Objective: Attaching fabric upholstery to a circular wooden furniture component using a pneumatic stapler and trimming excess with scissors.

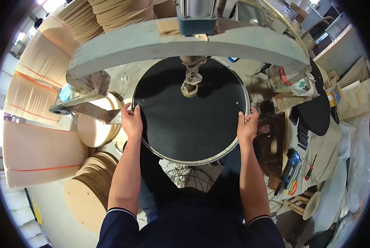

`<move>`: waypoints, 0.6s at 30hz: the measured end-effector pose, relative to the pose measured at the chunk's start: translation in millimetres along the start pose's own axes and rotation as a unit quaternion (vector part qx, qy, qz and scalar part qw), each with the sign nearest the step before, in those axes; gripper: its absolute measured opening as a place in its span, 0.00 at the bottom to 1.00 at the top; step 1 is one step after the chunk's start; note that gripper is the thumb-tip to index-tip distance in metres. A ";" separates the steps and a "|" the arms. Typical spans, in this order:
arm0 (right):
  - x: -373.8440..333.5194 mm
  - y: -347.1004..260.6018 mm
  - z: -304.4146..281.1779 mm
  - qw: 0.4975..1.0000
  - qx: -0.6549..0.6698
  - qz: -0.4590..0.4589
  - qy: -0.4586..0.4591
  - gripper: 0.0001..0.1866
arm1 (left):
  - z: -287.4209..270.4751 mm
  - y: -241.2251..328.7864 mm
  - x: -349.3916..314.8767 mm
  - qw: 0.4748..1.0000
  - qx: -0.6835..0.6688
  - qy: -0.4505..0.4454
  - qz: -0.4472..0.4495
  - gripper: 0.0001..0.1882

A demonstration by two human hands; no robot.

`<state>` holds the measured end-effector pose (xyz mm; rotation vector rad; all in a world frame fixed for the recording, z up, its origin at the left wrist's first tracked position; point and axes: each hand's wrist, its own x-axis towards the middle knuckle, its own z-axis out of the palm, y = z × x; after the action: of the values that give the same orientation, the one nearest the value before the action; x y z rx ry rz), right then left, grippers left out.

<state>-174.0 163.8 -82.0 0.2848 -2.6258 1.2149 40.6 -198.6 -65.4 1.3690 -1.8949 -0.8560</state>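
Note:
A large round black disc [189, 124] with a pale metal rim lies flat in front of me, above my knees. My left hand [131, 122] grips its left edge, thumb on the black face and fingers at the outer side. On the opposite edge my right hand [247, 126] holds the rim the same way, with the thumb on top. Small holes or fasteners show near both hands. Above the disc's far half hangs a press ram [190, 78] wrapped in crumpled film; whether it touches the disc I cannot tell.
A curved grey machine arm [185, 44] spans the space beyond the disc. Stacks of round wooden boards [85, 192] and wrapped bundles [44, 155] stand at left. At right, a covered bench holds a blue power tool [290, 167], a screwdriver [311, 167] and pliers [293, 187]; a wooden stool [311, 205] is nearby.

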 end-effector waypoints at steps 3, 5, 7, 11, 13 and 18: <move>-0.2 -1.7 0.0 1.000 0.007 0.010 -0.006 0.34 | -2.1 0.1 -1.2 1.000 0.012 -0.005 -0.008 0.24; 1.0 -1.4 0.6 1.000 -0.001 0.013 -0.011 0.34 | -1.7 -0.3 -1.1 1.000 0.009 0.002 -0.006 0.24; 1.1 0.9 2.1 1.000 -0.008 -0.004 -0.004 0.35 | -1.0 0.2 0.2 1.000 0.013 -0.002 -0.005 0.24; 2.1 1.5 2.8 1.000 -0.016 -0.019 0.003 0.35 | 0.2 0.8 1.4 1.000 0.014 -0.002 -0.009 0.26; 2.9 3.0 2.9 0.999 -0.015 -0.042 0.016 0.35 | 0.1 -0.1 1.5 1.000 0.019 -0.005 -0.009 0.26; 4.0 4.2 4.5 0.999 0.003 -0.039 0.010 0.34 | -0.4 -2.1 1.4 1.000 0.020 -0.004 -0.006 0.26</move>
<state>-179.5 162.7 -86.6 0.3699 -2.5698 1.1956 41.7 -200.5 -66.7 1.4035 -1.9219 -0.8355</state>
